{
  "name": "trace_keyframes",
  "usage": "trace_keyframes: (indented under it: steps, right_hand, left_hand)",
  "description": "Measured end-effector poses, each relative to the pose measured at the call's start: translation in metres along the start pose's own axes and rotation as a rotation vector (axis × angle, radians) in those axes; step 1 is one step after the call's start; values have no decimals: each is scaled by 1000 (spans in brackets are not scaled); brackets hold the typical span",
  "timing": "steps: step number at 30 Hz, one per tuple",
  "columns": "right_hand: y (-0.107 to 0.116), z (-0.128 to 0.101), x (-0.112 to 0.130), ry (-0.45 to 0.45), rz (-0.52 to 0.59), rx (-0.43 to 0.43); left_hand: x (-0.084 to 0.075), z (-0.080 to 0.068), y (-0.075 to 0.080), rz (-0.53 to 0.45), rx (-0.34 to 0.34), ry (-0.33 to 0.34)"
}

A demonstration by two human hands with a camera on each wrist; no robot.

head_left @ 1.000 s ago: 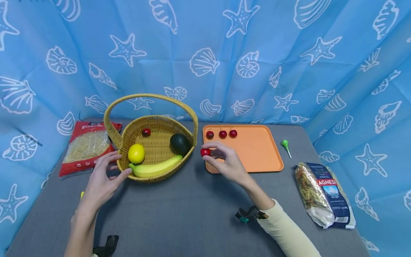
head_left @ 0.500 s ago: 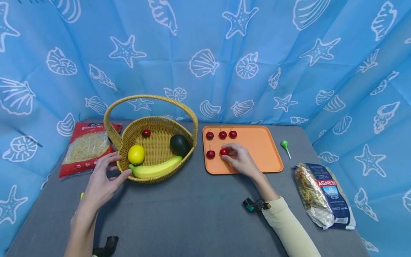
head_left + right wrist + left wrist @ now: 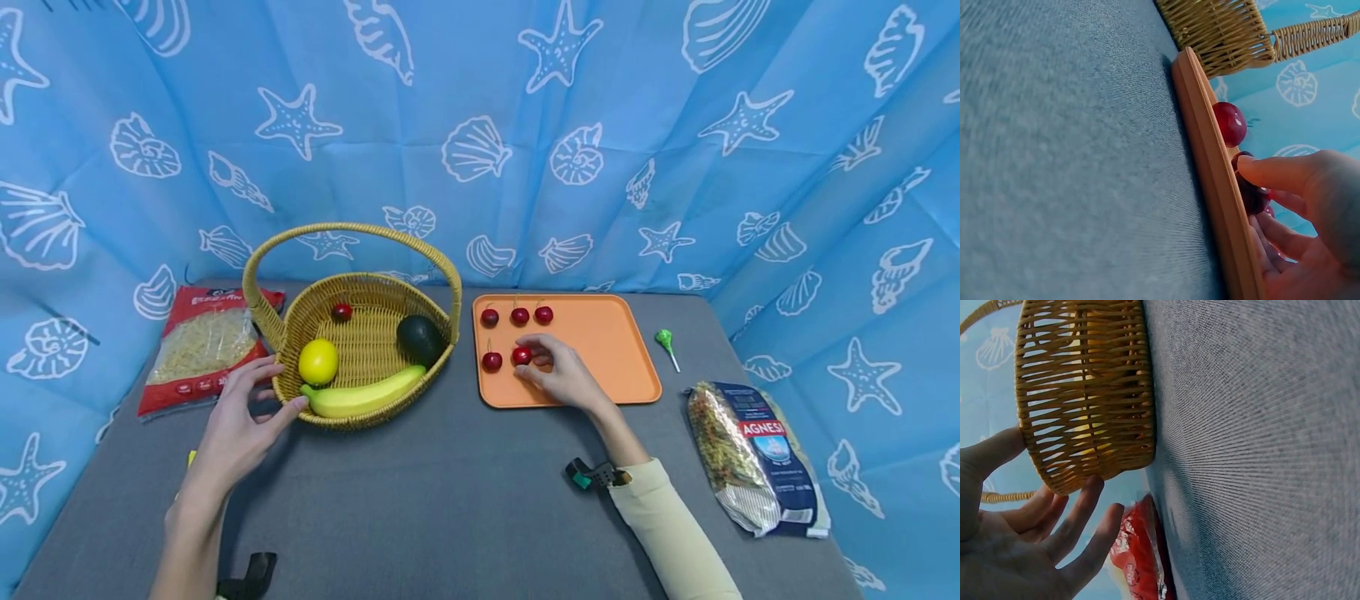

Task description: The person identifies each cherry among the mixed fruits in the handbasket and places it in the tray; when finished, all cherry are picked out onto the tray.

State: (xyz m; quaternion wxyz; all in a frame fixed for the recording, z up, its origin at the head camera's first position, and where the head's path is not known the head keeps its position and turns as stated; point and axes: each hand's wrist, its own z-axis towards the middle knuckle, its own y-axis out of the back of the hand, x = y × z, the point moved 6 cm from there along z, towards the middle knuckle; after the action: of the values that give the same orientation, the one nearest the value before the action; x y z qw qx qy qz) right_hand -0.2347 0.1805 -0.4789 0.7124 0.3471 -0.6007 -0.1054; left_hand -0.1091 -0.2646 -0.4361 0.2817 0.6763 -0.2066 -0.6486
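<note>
5 cherries (image 3: 519,316) on orange tray (image 3: 607,342), right hand (image 3: 564,373) pinching 1

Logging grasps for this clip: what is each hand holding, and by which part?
Right hand pinches a cherry by its body on the tray. Left hand holds nothing, only touches the basket wall.

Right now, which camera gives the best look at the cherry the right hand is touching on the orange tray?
The head view: it shows the whole cherry at the right hand fingertips, second in the tray's front row. The right wrist view shows it close up but half hidden by the thumb and tray rim. The left wrist view misses it.
</note>
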Motion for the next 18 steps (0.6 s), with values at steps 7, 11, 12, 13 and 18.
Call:
trace_keyframes:
  steps: [7, 11, 12, 13, 18]
  right_hand:
    - [6, -1, 4, 7, 20, -51]
    - [10, -3, 13, 34, 35, -98]
    - [11, -4, 18, 38, 55, -104]
    - [11, -5, 22, 46, 80, -108]
    - [7, -12, 59, 140, 197, -90]
  left_hand:
    - [0, 0, -1, 2, 4, 9]
    - [0, 0, -1, 2, 5, 6]
    - [0, 1, -1, 1, 5, 4]
    - [0, 1, -1, 1, 5, 2]
    - [0, 1, 0, 0, 7, 8]
